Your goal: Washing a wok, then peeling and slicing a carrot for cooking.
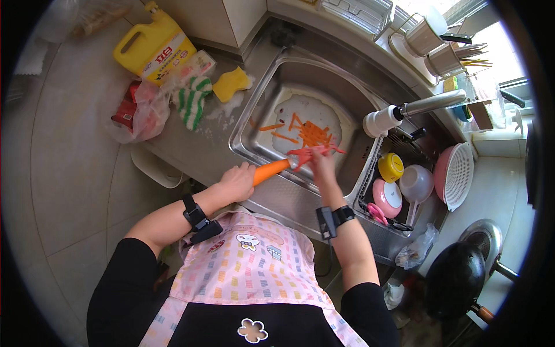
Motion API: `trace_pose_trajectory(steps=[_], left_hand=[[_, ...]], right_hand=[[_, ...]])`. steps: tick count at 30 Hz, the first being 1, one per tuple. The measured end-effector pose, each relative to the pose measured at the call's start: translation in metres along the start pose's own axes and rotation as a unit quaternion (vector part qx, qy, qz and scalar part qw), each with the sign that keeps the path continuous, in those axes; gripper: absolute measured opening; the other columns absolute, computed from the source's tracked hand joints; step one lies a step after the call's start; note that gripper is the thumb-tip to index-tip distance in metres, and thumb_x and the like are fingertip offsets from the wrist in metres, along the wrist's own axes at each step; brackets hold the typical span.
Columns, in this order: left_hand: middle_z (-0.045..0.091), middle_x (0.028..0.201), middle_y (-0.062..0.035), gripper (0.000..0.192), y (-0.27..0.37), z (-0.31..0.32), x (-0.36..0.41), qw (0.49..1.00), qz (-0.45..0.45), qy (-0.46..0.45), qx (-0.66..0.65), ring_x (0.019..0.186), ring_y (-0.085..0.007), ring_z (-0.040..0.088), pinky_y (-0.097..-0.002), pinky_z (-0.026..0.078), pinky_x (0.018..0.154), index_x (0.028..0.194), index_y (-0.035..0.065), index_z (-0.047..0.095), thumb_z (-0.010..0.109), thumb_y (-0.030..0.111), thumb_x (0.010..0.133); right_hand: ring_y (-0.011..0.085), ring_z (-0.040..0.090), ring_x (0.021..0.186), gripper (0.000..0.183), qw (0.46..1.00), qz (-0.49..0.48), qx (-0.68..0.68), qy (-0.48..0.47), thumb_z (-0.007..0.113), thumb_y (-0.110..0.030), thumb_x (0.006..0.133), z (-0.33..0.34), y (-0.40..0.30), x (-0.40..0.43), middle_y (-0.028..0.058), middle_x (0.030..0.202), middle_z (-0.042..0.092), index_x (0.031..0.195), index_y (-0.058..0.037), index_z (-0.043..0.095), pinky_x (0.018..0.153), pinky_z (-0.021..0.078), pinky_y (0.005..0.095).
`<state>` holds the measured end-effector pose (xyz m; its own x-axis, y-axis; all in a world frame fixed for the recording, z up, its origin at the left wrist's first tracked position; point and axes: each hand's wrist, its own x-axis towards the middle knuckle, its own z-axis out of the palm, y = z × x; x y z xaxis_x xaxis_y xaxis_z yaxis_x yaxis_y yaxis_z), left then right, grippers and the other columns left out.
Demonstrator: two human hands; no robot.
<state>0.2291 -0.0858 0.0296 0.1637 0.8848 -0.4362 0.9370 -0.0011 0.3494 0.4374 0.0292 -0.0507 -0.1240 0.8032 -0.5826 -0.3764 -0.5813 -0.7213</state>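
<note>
My left hand (237, 181) grips an orange carrot (272, 171) by its thick end at the sink's front edge. The carrot's other end points to the right, over the basin. In my right hand (321, 164) is a pinkish-red peeler (303, 154), partly covered by my fingers and close to the carrot's far end. Below the hands, a pile of orange carrot peelings (314, 133) lies on the wet bottom of the stainless-steel sink (286, 69). A few loose strips are scattered to the pile's left.
A faucet (381, 121) reaches over the basin's right side. A dish rack right of it holds a yellow cup (390, 167), a pink bowl (386, 197) and a ladle (416, 183). On the left counter are a yellow sponge (230, 84), a striped cloth (194, 102) and a yellow jug (154, 45).
</note>
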Motion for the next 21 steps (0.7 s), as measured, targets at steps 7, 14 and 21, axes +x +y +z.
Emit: trace_pose_trajectory(steps=[7, 14, 21], left_hand=[[0.05, 0.087, -0.0196, 0.035, 0.004, -0.007, 0.002, 1.0, -0.005, -0.013, -0.028, 0.075, -0.0361, 0.056, -0.0425, 0.047, 0.065, 0.088, -0.0021, 0.048, 0.066, 0.017, 0.065], [0.05, 0.087, -0.0177, 0.036, -0.004, 0.002, -0.002, 0.998, 0.024, 0.051, 0.028, 0.08, -0.0339, 0.055, -0.0414, 0.047, 0.068, 0.089, -0.003, 0.048, 0.066, 0.012, 0.063], [0.049, 0.09, -0.0189, 0.035, 0.006, -0.01, 0.003, 1.0, -0.022, -0.012, 0.005, 0.08, -0.0345, 0.054, -0.0417, 0.047, 0.069, 0.089, -0.0042, 0.047, 0.065, 0.009, 0.061]], right_hand=[[0.0169, 0.06, 0.073, 0.01, 0.998, 0.015, -0.04, 0.047, 0.055, -0.007, 0.081, -0.022, 0.025, 0.023, 0.0088, 0.083, 0.059, 0.089, -0.001, 0.051, 0.056, 0.0488, 0.0263], [0.0183, 0.06, 0.071, 0.009, 0.998, -0.049, -0.038, 0.021, 0.053, -0.007, 0.083, -0.024, -0.01, 0.016, 0.0096, 0.083, 0.059, 0.087, -0.0006, 0.049, 0.057, 0.0506, 0.0275], [0.0163, 0.059, 0.078, 0.014, 0.99, 0.116, -0.018, -0.081, 0.055, -0.013, 0.084, 0.016, 0.033, -0.013, 0.0071, 0.085, 0.058, 0.093, -0.0037, 0.05, 0.061, 0.0504, 0.0269]])
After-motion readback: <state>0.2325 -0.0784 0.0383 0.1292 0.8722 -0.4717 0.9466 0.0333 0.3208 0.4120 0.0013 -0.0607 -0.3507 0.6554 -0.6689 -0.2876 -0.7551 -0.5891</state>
